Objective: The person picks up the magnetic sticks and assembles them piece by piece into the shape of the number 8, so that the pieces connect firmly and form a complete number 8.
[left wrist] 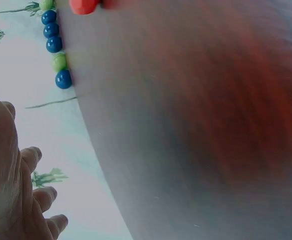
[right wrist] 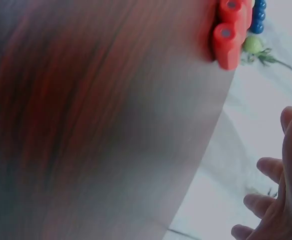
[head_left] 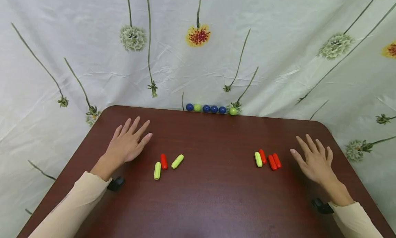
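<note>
Fingers [head_left: 134,125] spread, left hand [head_left: 124,147] and right hand [head_left: 316,165], reddish-brown table [head_left: 207,200], white flowered cloth [head_left: 176,64] behind

A dark reddish-brown table [head_left: 201,203] stands amid white, flower-printed cloth [head_left: 173,59]. Whether home or lab, I cannot tell.

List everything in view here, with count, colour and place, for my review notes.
yellow-green rods: three, yellow-green, two near the left hand, one in the right cluster
red rods: four, red, one on the left, three on the right
blue balls: four, blue, far table edge
green balls: two, light green, same row
table: one, dark reddish-brown, beneath the rods
flower-print cloth: one expanse, whitish, behind the table
black wrist devices: two, black, at the wrists
sleeves: two, cream, forearms
left hand: one, bare, table's left
right hand: one, bare, table's right
</note>
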Motion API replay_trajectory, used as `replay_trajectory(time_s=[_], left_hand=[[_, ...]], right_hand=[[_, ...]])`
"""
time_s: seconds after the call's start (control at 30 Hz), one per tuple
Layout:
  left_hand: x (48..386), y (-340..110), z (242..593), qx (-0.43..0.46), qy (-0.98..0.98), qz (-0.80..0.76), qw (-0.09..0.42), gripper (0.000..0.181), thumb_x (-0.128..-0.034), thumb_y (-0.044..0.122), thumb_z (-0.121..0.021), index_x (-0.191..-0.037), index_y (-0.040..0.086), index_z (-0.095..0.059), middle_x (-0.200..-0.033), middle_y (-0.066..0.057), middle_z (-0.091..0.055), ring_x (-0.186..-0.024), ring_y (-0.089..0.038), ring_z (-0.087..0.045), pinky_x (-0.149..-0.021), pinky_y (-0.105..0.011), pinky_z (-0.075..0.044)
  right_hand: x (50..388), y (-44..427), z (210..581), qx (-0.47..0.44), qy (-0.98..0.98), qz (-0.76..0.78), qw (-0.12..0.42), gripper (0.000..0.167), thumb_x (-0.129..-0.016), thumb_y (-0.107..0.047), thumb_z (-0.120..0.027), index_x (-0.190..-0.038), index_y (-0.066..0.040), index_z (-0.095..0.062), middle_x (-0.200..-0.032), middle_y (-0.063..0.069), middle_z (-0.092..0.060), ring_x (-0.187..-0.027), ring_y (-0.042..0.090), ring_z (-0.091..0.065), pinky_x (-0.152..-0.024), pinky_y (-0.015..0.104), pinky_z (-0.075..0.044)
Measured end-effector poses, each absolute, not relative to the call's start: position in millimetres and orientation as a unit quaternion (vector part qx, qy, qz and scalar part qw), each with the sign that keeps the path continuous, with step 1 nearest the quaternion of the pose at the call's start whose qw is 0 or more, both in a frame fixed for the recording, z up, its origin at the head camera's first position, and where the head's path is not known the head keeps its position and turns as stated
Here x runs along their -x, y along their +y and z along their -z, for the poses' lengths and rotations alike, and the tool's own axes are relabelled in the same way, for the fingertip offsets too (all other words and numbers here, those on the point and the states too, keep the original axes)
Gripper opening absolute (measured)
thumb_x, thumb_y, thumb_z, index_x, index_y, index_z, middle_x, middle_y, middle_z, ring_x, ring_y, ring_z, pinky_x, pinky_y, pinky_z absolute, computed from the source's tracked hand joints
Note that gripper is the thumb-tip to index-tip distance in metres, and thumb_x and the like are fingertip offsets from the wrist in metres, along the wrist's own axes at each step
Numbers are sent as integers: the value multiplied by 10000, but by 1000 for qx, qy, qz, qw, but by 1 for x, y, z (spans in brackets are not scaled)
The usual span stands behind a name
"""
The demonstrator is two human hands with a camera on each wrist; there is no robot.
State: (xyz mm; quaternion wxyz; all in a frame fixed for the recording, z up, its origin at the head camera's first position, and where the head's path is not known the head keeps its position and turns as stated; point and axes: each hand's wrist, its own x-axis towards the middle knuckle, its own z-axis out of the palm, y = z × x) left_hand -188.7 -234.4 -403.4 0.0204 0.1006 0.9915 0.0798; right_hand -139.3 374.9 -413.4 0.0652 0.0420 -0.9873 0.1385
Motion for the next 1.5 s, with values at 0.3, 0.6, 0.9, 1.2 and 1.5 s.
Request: replay_trajectory(time_s=[0.3, 0.6, 0.9, 1.2, 1.5], left_hand=[[226, -208, 391, -119, 988, -84, 40, 719, -1043, 618, -237, -1620, 194, -168, -1669, -201, -101, -1521, -462, -64, -1199, -631, -54], [259, -183, 394, -131, 981, -120, 74, 654, -1077, 514, -239, -1614, 145, -186, -1643, -243, -169, -1503, -477, -143, -1186, -647, -138], [293, -162, 402, -142, 965, -197, 102, 595, -1100, 417, -267, -1601, 99, -224, -1614, -264, -236, -1479, -485, -219, -1176, -634, -204], [319, -146, 400, -163, 958, -222, 83, 572, -1062, 259, -491, -1573, 78, -308, -1574, -259, -315, -1453, -466, -284, -1165, -601, -264], [340, -125, 413, -154, 949, -260, 84, 510, -1052, 158, -493, -1547, 112, -379, -1589, -196, -345, -1462, -447, -282, -1141, -640, -269]], right_hand=[[142, 338, 409, -76, -982, -153, 81, 626, -1058, -484, -404, -1565, -128, -315, -1622, 253, -198, -1413, 564, -151, -1073, 744, 6], [145, 303, 415, -114, -973, -182, 82, 609, -1043, -443, -481, -1557, -146, -344, -1628, 220, -217, -1419, 532, -173, -1067, 721, -26], [146, 283, 421, -134, -968, -197, 82, 595, -1032, -408, -533, -1538, -134, -378, -1560, 222, -331, -1332, 503, -281, -1008, 692, -146], [138, 280, 424, -138, -965, -212, 77, 553, -962, -300, -675, -1447, -105, -497, -1396, 225, -480, -1188, 481, -395, -893, 666, -272], [139, 278, 430, -152, -964, -206, 72, 522, -912, -295, -745, -1374, -123, -574, -1255, 186, -574, -1077, 418, -472, -820, 571, -317]])
